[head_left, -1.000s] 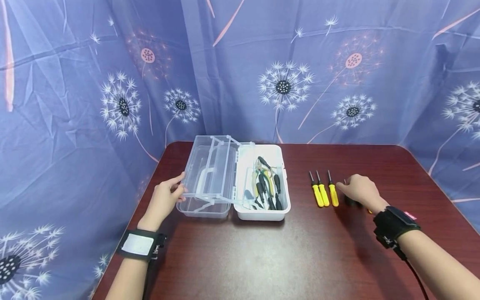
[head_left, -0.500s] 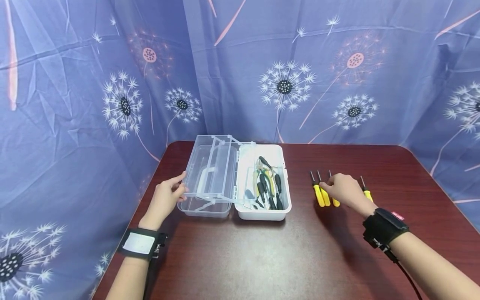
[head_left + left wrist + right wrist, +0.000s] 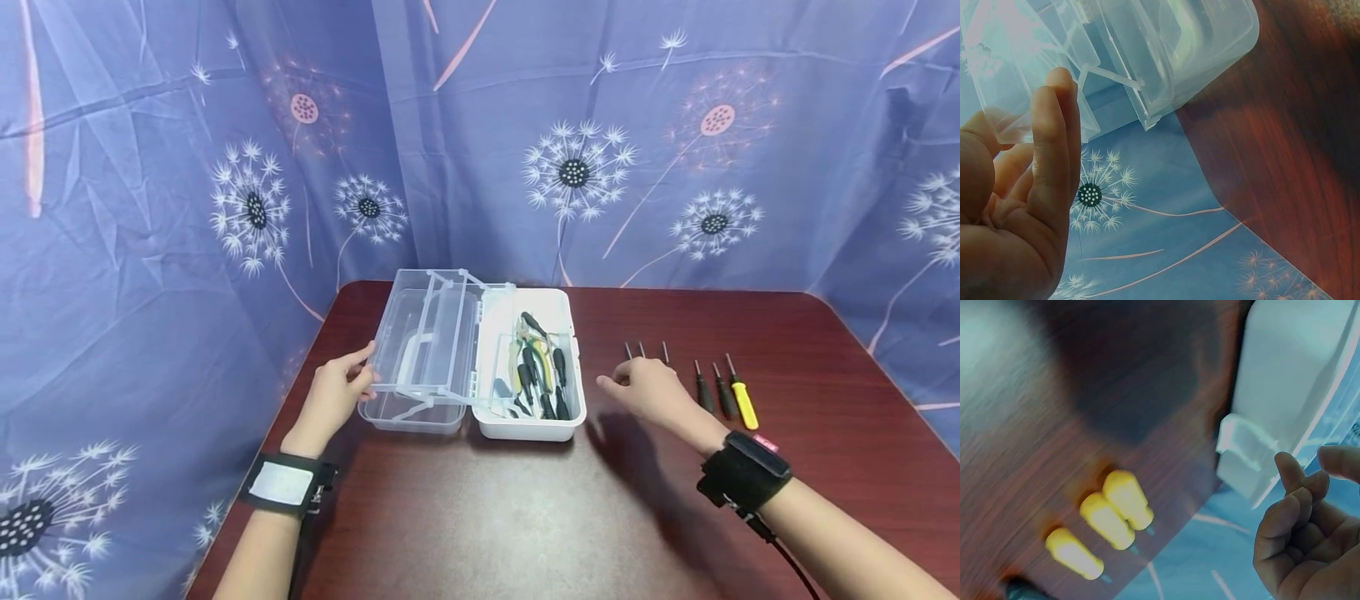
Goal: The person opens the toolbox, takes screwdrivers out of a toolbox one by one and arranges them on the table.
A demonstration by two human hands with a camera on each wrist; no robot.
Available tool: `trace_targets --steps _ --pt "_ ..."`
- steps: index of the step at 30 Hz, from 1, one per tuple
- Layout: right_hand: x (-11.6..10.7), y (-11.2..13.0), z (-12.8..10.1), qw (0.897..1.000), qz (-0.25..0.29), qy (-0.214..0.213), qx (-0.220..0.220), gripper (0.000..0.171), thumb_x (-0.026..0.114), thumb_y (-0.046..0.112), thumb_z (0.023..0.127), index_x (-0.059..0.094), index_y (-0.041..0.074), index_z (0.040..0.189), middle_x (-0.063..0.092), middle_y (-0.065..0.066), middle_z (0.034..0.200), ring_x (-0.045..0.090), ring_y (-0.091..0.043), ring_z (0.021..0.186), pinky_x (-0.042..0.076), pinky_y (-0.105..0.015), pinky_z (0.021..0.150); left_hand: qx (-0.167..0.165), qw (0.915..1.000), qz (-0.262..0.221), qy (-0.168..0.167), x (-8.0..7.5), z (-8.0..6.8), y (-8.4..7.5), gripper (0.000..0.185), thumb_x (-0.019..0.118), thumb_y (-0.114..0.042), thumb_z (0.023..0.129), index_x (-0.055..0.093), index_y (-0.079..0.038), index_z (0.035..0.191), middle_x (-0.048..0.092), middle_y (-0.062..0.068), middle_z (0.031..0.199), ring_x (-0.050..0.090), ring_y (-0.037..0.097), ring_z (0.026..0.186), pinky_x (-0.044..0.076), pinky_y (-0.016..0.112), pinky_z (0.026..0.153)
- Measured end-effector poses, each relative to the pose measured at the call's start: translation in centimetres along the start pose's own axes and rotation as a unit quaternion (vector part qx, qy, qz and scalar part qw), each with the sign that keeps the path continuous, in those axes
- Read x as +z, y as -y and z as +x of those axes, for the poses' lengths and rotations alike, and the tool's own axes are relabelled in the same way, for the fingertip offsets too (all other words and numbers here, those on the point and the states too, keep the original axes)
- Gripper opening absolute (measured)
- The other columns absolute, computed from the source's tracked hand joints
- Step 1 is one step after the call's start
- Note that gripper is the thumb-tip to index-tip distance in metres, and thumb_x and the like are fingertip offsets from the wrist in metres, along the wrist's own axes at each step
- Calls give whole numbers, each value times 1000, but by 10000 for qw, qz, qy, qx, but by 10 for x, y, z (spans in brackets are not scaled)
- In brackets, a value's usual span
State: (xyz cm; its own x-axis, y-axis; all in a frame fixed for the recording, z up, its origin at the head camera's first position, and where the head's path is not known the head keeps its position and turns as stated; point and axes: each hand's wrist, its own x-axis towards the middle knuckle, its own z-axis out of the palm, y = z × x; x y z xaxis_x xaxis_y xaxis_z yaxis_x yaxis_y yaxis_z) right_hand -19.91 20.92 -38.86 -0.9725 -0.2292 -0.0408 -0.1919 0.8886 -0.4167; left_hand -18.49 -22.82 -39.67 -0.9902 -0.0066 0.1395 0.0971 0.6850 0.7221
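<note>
My left hand (image 3: 333, 396) pinches the outer edge of a clear plastic tray (image 3: 431, 333) of an opened toolbox. In the left wrist view, thumb and fingers (image 3: 1050, 144) lie on either side of that tray's corner. The white toolbox base (image 3: 528, 430) holds pliers (image 3: 542, 367) and several black-handled screwdrivers (image 3: 560, 367). My right hand (image 3: 652, 396) hovers just right of the base, holding nothing; thumb and index finger are apart, the other fingers loosely bent. It hides the handles of three screwdrivers in the head view; their yellow handles (image 3: 1107, 520) show in the right wrist view.
Right of my right hand lie two black-handled screwdrivers (image 3: 725, 397) and one yellow-handled screwdriver (image 3: 743, 406). The toolbox's clear lid (image 3: 412, 422) rests folded out on the left of the brown table (image 3: 480, 517). A blue dandelion-print cloth (image 3: 465, 167) hangs behind and at the sides.
My right hand has moved left, from beside the right-hand screwdrivers, over the yellow-handled ones, toward the toolbox. The right-hand screwdrivers have come into view. My left hand keeps its hold on the tray.
</note>
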Motion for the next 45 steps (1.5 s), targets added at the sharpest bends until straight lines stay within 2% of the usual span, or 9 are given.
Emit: trace_targets --steps 10,22,33,40,45 --pt "13 17 -2 9998 127 -19 -167 29 59 31 91 66 12 70 55 3 56 47 -11 52 37 -25 53 6 10000 -7 -27 2 0 2 45 54 -8 94 50 -6 139 74 19 91 65 8 60 57 22 61" --pt "30 24 1 9999 136 17 -91 26 61 32 90 67 10 77 59 1 64 49 -11 57 40 -25 55 10 10000 -4 16 4 0 4 45 54 -9 95 49 -7 140 74 18 92 66 9 62 58 23 63" --pt "37 30 -1 9989 423 203 97 31 58 30 93 54 9 70 45 1 58 40 -13 52 32 -25 51 62 10000 40 -23 2 -1 3 45 54 -11 95 49 -8 140 74 16 90 65 6 61 56 19 61" --pt "45 28 0 9949 794 506 352 28 53 28 94 55 8 75 64 -3 64 51 -13 54 37 -26 51 48 10000 18 -44 2 -1 3 44 54 -10 94 50 -7 139 74 17 90 65 6 61 57 20 62" --pt "53 28 -1 9906 1131 536 545 26 46 23 95 57 7 78 67 -4 64 59 -12 59 41 -26 54 26 10000 -61 -31 1 0 2 44 54 -9 94 51 -7 138 74 17 90 65 6 61 57 20 62"
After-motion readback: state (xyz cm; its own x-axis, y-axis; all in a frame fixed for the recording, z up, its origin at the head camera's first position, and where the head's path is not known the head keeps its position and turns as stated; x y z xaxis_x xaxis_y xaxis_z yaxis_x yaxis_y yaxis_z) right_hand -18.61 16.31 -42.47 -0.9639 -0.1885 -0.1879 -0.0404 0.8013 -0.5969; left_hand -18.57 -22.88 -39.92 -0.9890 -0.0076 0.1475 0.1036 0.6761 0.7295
